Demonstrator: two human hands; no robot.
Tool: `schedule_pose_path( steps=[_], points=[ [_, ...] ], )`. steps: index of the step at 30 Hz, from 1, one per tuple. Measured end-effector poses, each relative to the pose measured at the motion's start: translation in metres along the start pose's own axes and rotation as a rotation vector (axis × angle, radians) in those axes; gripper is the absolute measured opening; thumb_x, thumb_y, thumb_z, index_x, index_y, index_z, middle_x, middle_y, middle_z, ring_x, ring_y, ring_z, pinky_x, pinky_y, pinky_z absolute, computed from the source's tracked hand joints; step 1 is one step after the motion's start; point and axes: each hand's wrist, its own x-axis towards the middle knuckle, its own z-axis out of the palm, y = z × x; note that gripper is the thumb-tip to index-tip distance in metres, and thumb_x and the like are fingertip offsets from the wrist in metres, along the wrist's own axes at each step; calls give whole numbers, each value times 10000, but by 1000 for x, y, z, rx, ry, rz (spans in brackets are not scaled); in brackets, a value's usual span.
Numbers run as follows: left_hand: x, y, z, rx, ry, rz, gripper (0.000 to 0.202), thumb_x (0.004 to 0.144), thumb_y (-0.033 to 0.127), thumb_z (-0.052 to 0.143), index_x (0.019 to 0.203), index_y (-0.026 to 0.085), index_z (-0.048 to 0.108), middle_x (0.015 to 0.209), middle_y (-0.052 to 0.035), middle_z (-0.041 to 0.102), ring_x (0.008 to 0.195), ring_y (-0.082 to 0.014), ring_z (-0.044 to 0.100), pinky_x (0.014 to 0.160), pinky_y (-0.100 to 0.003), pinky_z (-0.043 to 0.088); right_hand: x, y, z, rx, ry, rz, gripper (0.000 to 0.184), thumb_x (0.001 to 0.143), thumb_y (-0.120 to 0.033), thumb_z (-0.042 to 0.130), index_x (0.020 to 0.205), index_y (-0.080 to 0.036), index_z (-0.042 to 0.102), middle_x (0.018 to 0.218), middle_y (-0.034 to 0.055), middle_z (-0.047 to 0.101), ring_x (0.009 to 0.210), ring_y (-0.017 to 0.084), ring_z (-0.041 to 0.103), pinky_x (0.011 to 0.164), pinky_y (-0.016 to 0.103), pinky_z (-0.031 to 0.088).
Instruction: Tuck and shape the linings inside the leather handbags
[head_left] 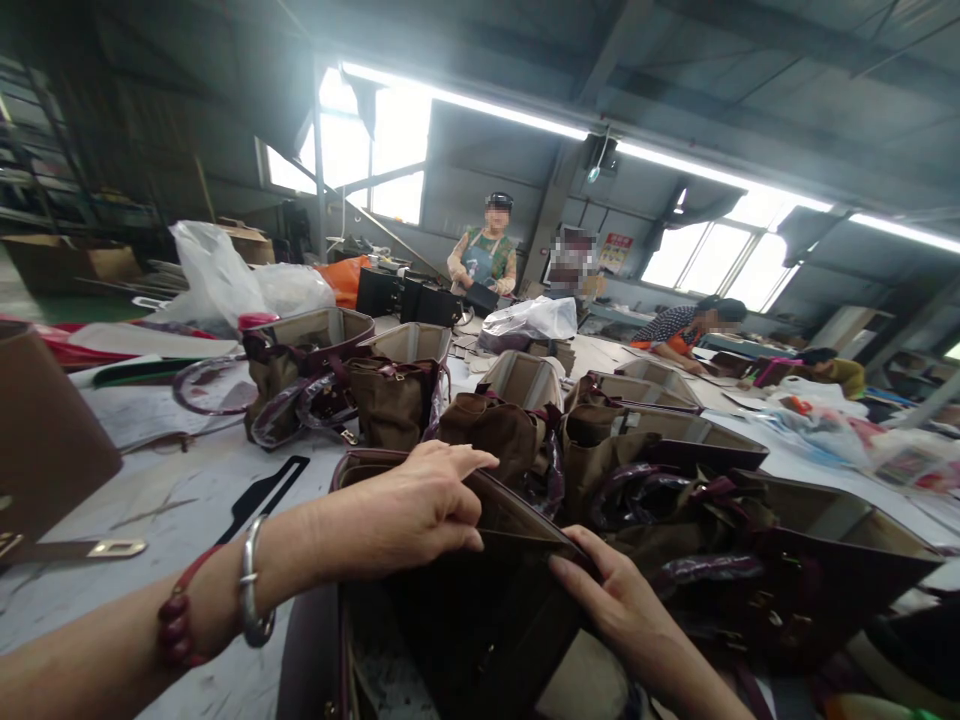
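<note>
A dark maroon handbag stands open right in front of me on the white table. My left hand grips its top rim, fingers curled over the edge; the wrist wears a silver bangle and a red bead bracelet. My right hand holds the bag's right side, the fingers reaching down inside the opening. Behind it stand several more brown and maroon handbags with plastic-wrapped handles.
A brown bag panel with a strap and gold tip lies at the left. White plastic bags and cardboard boxes are piled at the back left. One person in an apron stands at the far end; others bend over the table's right side.
</note>
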Motion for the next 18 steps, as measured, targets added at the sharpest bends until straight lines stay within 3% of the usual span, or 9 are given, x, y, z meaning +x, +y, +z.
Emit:
schedule_pose_path(
  steps=[6, 9, 12, 15, 18],
  points=[
    [-1, 3, -2, -57, -103, 77, 202, 790, 276, 491, 638, 189, 592, 1325, 19, 308, 1227, -225, 229, 1010, -467, -20, 3, 10, -1, -3, 5, -7, 211, 806, -357, 446, 793, -155, 503, 716, -12, 468, 682, 131, 438, 622, 223, 372],
    [-1, 5, -2, -62, -137, 93, 205, 790, 274, 490, 624, 185, 570, 1345, 34, 269, 1242, -214, 203, 1007, -469, -60, 6, 15, -1, -5, 19, -19, 201, 806, -348, 439, 756, -158, 484, 707, -12, 457, 676, 131, 426, 613, 222, 368],
    [1, 4, -2, -63, -107, 10, 221, 783, 269, 494, 592, 170, 546, 1339, 28, 284, 1234, -205, 227, 1028, -434, 25, 7, 15, -1, -12, 20, -21, 201, 810, -346, 430, 753, -160, 481, 711, -8, 461, 681, 136, 424, 617, 227, 368],
    [5, 1, -1, -76, -16, -92, 240, 768, 264, 499, 555, 155, 527, 1315, -6, 328, 1203, -184, 293, 1010, -326, 202, 6, 12, 0, -7, 5, -26, 205, 810, -349, 430, 765, -158, 490, 724, -3, 471, 699, 142, 431, 639, 234, 371],
    [10, -1, 1, -75, 64, -155, 238, 751, 241, 505, 533, 151, 533, 1265, -41, 400, 1164, -167, 359, 964, -261, 283, 4, 10, 1, 10, -4, -33, 226, 813, -363, 424, 775, -154, 502, 730, 2, 479, 701, 144, 436, 638, 235, 372]
  ],
)
